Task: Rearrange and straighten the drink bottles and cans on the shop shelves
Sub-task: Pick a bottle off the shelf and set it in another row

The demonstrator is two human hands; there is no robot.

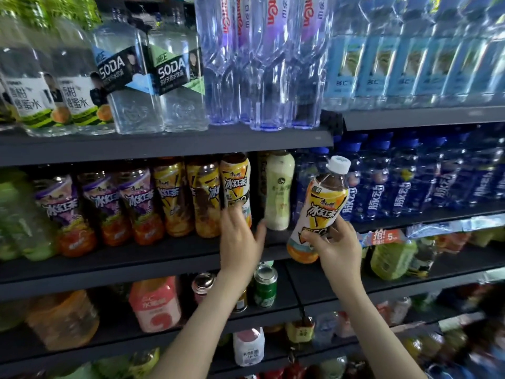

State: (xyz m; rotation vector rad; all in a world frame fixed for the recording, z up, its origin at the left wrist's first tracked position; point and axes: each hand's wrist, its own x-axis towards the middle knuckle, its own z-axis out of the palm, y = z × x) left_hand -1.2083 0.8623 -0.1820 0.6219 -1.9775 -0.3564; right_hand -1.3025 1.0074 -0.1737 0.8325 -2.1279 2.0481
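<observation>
**Right hand [338, 247] grips low: a risk of tipping**

Its thumb lies in front and its fingers curl behind the iced tea bottle [319, 209], near the base. The bottle leans before the shelf [136, 266], and its top could swing out. Left hand [240, 239] has fingers spread at the yellow bottle [236, 181]. A push may knock the pale green bottle [278, 190] beside the thumb.

Even indoor light, wide-angle bending at edges, blurred corners, sharper centre
</observation>
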